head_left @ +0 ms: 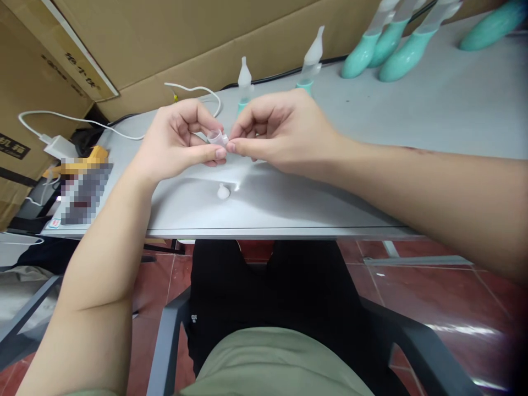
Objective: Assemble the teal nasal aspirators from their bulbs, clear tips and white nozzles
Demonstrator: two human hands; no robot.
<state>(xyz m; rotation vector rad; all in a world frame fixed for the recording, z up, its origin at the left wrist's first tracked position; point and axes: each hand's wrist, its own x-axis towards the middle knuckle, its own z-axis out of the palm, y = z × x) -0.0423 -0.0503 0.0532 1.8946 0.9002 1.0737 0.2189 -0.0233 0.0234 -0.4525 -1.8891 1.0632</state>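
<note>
Between the thumb and fingers of my left hand is a small clear plastic cup, held above the table and tilted, with its round opening showing. My right hand meets it from the right. Its thumb and forefinger pinch at the small clear spout on the cup's side; whether a separate piece sits there is too small to tell. A white soft nozzle tip stands on the table below my hands, towards the front edge. Behind my hands stand two teal nasal aspirators with white tips, one left and one right.
More teal aspirators lean at the back right against the cardboard. A white cable runs from a charger at the left, beside a yellow object. The grey table's front edge is just above my lap.
</note>
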